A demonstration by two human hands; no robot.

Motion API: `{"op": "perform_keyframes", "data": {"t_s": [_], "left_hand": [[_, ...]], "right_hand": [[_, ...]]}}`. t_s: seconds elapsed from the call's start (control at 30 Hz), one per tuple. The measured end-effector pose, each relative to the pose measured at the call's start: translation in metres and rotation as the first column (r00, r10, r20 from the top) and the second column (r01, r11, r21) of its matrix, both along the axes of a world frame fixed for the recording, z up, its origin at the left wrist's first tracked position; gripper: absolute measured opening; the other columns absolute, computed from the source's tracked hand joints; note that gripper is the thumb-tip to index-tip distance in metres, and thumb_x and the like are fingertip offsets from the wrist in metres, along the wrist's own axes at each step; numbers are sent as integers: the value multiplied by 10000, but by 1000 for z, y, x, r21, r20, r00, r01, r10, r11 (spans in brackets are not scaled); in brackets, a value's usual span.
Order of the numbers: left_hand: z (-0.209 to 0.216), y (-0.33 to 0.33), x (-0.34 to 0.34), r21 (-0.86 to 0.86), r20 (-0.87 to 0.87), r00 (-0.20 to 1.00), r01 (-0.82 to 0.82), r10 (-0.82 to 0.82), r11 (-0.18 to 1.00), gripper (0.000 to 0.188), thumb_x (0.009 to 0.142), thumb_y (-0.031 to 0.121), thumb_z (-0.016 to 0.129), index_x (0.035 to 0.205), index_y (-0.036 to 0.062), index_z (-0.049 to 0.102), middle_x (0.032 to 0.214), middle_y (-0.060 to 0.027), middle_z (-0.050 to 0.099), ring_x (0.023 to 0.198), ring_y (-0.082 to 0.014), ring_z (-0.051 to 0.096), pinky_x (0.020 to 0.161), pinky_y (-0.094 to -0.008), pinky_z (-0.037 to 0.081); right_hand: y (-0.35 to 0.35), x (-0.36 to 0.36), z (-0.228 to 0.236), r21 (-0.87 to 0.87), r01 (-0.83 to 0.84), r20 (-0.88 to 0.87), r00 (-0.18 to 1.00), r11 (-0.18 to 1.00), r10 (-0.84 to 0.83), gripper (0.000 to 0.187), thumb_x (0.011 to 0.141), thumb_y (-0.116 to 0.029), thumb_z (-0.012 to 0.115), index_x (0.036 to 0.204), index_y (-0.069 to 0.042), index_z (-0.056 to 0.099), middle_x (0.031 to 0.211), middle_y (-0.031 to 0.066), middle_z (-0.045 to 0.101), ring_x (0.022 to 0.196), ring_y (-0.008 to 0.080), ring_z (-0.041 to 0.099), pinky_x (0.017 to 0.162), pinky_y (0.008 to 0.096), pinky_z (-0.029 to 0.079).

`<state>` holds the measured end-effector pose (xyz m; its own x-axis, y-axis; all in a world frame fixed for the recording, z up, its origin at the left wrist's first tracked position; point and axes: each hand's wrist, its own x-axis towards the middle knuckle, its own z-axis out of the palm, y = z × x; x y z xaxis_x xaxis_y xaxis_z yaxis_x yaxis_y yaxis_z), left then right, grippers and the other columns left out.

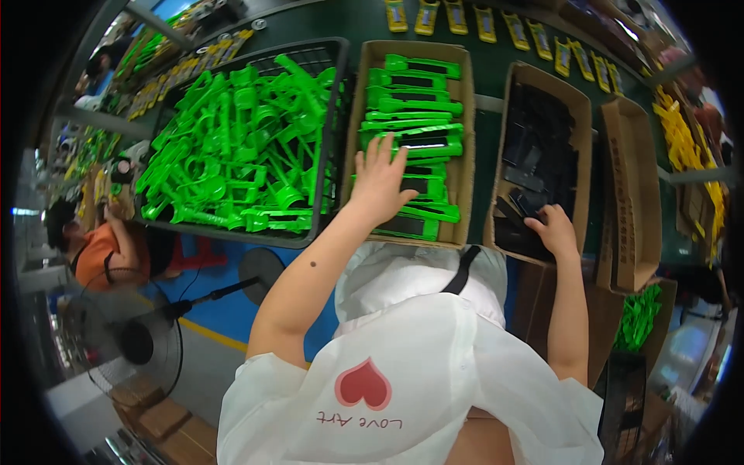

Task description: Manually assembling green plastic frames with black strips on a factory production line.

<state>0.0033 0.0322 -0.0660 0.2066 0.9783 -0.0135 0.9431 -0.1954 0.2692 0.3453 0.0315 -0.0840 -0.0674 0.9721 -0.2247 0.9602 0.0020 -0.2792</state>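
My left hand [378, 186] lies with fingers spread over the green plastic parts [411, 105] lined up in a cardboard box [467, 101]. Its fingertips rest near a green part with a dark rectangular inset; what is under the palm is hidden. To the right, my right hand [556, 231] pinches a small black rectangular piece [525, 204] between thumb and fingers. That hand is at the near end of a second cardboard box [511, 85], which holds a heap of black pieces [535, 147].
At left, a black crate [341, 85] is piled with loose green parts [232, 147]. An upright cardboard box [639, 194] stands at right. Several yellow parts [486, 25] line the far side. A fan [136, 341] and a seated co-worker [112, 252] are at left.
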Motion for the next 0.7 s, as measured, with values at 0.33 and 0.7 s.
{"op": "perform_keyframes", "data": {"t_s": [0.33,0.7], "left_hand": [[37,17,-180,511,-35,837,-455,547,729,554,686,174,640,1152,-3,399,1154,-226,397,1065,-364,388,900,-431,336],[-6,34,-302,-400,47,526,-769,849,498,985,482,631,684,1234,54,413,1316,-156,343,1187,-321,358,946,-378,340]], "right_hand": [[40,-31,-14,159,-100,-163,979,982,126,394,745,-72,586,1119,-58,464,1101,133,454,973,345,491,788,383,423],[38,-25,-37,157,-15,-262,963,987,57,316,773,-134,567,1065,-67,466,1075,132,442,997,319,473,823,370,400]]}}
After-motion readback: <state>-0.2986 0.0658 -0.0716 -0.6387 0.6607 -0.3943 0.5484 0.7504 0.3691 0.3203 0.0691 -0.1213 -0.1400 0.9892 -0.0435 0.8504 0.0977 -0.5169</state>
